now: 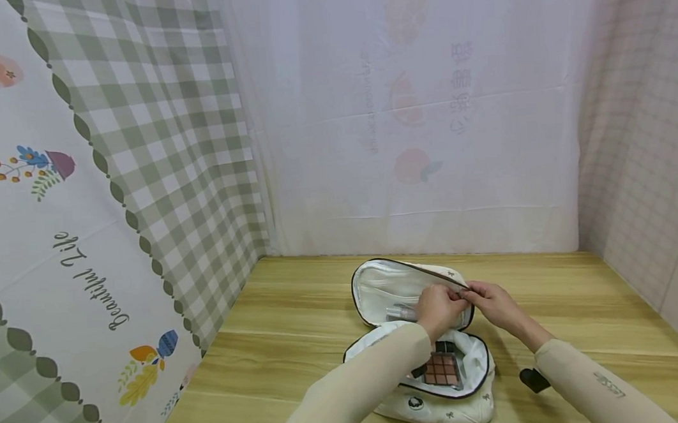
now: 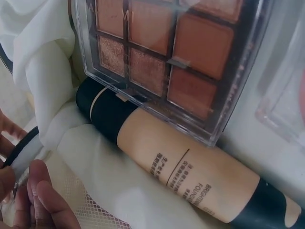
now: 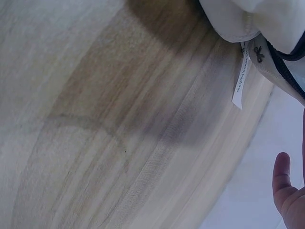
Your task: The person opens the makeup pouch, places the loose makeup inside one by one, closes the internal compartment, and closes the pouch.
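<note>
A white makeup bag (image 1: pixel 464 409) with dark piping and small bow prints lies unzipped, its lid (image 1: pixel 380 286) raised at the back. My left hand (image 1: pixel 439 311) and right hand (image 1: pixel 496 302) meet at the lid's right edge. The right fingers pinch that edge; the left fingers are curled at it, partly hidden. Inside the bag lie an eyeshadow palette (image 2: pixel 174 62) in brown tones and a foundation tube (image 2: pixel 186 167) with black ends. A clear slim item (image 1: pixel 400 312) is in the lid. Only part of the right hand (image 3: pixel 288 191) enters the right wrist view.
The bag sits on a wood-grain table (image 1: pixel 300 341). A black object (image 1: pixel 534 380) shows beside my right sleeve. A white tag (image 3: pixel 240 81) hangs from the bag. Cloth curtains (image 1: pixel 325 174) close off the back and both sides.
</note>
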Demonstrator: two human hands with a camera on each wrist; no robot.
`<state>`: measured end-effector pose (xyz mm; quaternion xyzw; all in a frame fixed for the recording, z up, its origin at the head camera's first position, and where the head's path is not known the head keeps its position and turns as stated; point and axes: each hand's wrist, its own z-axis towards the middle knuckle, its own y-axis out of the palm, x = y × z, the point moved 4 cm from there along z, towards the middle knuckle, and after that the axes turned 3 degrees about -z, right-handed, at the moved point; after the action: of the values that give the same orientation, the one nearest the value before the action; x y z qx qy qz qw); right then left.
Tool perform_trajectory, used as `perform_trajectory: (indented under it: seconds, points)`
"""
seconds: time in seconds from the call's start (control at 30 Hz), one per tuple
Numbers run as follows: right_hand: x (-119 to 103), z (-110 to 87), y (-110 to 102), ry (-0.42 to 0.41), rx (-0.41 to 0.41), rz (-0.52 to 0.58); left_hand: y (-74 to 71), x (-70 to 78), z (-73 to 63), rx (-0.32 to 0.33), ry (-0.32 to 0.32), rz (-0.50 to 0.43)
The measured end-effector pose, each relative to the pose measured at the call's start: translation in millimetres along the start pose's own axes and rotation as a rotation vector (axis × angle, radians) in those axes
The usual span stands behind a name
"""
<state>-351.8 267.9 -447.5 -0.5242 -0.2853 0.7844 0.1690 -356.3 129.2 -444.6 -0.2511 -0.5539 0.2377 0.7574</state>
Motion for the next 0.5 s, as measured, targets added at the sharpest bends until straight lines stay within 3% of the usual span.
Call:
perform_trajectory:
  seconds: [0.23, 0.5]
  points:
    - [-1, -0.4, 0, 0.012, -0.001, 0.003, -1.3, -0.7, -0.5, 0.001, 0.002, 0.018]
    - [2, 0.1, 0, 0.018, 0.0, -0.007, -11.0, -5.6, -3.0, -0.007, 0.003, -0.081]
